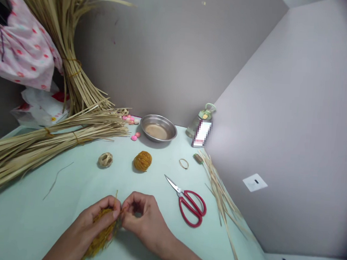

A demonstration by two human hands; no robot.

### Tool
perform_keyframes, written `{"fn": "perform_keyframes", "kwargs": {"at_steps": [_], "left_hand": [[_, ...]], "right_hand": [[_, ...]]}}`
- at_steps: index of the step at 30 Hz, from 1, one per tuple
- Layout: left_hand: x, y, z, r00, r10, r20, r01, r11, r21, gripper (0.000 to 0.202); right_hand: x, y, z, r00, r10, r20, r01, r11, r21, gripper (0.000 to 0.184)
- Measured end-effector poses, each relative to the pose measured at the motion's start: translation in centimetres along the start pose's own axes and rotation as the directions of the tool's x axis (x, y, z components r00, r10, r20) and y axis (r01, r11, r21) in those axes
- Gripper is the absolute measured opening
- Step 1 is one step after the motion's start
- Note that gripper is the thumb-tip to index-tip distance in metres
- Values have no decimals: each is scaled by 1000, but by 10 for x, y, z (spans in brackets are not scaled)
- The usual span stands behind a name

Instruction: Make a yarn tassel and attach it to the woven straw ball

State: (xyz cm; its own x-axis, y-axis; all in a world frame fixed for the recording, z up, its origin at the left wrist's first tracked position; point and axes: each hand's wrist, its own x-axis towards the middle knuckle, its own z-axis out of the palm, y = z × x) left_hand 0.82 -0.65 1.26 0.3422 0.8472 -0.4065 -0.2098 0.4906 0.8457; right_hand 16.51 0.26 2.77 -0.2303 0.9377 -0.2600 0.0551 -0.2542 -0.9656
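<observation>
A fuzzy mustard-yellow yarn bundle [96, 242] is gripped in my left hand [86, 223], its thumb pressed across the top and a loose strand poking up past the fingers. Beside those fingertips, my right hand [147, 219] is closed in a pinch at the bundle's edge, apparently on a thin yarn strand, though the fingers hide most of it. A wound ball of mustard yarn [143, 160] rests farther back. Red-handled scissors [188, 201] lie partly open to the right of my right hand.
A hollow woven ball [105, 160] and a small ring [184, 163] lie mid-table. Behind are a metal bowl [158, 129] with liquid, pink pieces [134, 137] and a bottle [192, 127] with a phone [202, 134]. Straw bundles [56, 141] fill the left; loose strips [221, 192] lie right.
</observation>
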Motion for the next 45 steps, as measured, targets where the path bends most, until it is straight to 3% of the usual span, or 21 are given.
{"fn": "perform_keyframes", "kwargs": {"at_steps": [6, 11, 15, 24, 33, 37, 42, 45], "left_hand": [[-3, 5, -1, 1000, 4, 13, -3, 997, -73, 26], [1, 1, -3, 995, 102, 16, -103, 994, 44, 21], [1, 3, 0, 999, 40, 27, -41, 998, 42, 27], [-2, 6, -3, 998, 14, 60, -4, 985, -172, 19], [-6, 12, 3, 992, 57, -115, -70, 992, -108, 17], [-4, 8, -1, 992, 41, -122, -61, 985, -162, 19], [-3, 6, -7, 992, -12, -126, -26, 956, -294, 38], [-4, 11, -5, 988, 26, -155, -75, 946, -316, 40]], "right_hand": [[3, 0, 1, 998, 44, 42, -50, 987, 151, 9], [3, 0, 2, 999, 31, 25, -35, 984, 172, 9], [3, -1, 3, 999, 34, 16, -36, 984, 177, 10], [4, 1, 6, 998, 57, 34, -63, 976, 211, 13], [5, 2, 11, 996, 19, 87, -45, 950, 309, 23], [7, 1, 7, 1000, -17, -9, 19, 950, 312, 19], [8, -5, -7, 979, -82, -189, 113, 981, 158, 19], [0, -8, -9, 952, -237, -194, 229, 971, -65, 19]]}}
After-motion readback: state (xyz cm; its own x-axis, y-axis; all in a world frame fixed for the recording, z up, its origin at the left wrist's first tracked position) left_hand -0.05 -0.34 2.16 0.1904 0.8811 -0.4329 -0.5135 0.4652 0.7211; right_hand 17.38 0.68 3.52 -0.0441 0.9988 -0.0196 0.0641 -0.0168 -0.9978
